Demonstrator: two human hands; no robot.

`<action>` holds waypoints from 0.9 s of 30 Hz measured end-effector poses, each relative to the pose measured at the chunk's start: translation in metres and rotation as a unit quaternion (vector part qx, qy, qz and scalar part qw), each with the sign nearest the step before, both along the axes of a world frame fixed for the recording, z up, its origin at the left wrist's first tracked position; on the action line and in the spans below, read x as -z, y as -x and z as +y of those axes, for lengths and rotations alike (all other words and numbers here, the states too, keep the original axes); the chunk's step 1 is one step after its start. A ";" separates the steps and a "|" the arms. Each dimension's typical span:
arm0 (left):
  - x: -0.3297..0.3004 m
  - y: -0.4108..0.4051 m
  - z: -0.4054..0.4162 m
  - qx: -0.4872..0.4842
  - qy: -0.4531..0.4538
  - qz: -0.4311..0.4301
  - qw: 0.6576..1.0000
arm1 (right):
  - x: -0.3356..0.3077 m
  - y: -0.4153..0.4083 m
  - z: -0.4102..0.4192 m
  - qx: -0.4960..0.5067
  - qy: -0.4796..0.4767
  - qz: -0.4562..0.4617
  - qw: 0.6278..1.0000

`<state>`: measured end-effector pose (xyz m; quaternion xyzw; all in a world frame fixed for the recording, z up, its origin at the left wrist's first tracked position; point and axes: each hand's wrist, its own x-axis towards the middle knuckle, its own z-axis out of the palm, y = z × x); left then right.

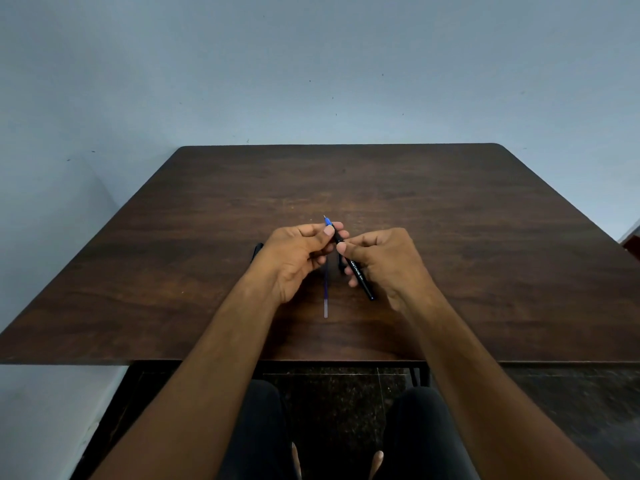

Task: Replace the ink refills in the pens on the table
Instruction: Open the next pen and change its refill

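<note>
Nearest, dark-trousered knees (263,427) over a speckled dark floor (332,393). Above them, a dark wood-grain table (467,237), its near edge crossed by two bare forearms. On the table between the hands, a loose ink refill (326,299), blue ink upper, clear lower end. Left hand (298,258) pinching the tip end of a black pen (356,271); right hand (384,261) gripping its barrel, blue tip (327,221) poking out. Another black object (257,252) partly hidden behind the left hand. Beyond, a plain blue-grey wall (311,64).
</note>
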<state>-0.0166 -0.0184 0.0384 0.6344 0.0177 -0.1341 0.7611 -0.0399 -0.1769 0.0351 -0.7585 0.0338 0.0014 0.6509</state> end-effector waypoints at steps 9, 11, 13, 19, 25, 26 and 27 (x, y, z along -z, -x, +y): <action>0.008 -0.005 0.003 -0.050 0.028 0.010 0.998 | 0.000 -0.002 0.003 -0.004 0.016 -0.006 1.000; 0.009 -0.006 0.002 -0.062 0.019 0.008 0.998 | 0.001 -0.001 0.004 -0.001 0.024 -0.010 1.000; 0.010 -0.006 0.000 -0.075 0.012 0.008 0.997 | 0.001 0.000 0.005 0.002 0.038 -0.018 0.999; 0.004 -0.003 -0.004 -0.123 -0.014 -0.001 0.992 | -0.001 0.002 0.007 0.018 0.068 -0.046 0.996; 0.001 -0.003 -0.003 -0.145 -0.028 0.007 0.989 | -0.005 0.000 0.009 0.023 0.067 -0.042 0.997; 0.001 -0.003 -0.003 -0.138 -0.029 0.011 0.990 | -0.005 0.000 0.009 0.024 0.065 -0.042 0.997; 0.001 -0.003 -0.004 -0.126 -0.026 0.015 0.992 | -0.005 0.000 0.009 0.026 0.063 -0.043 0.997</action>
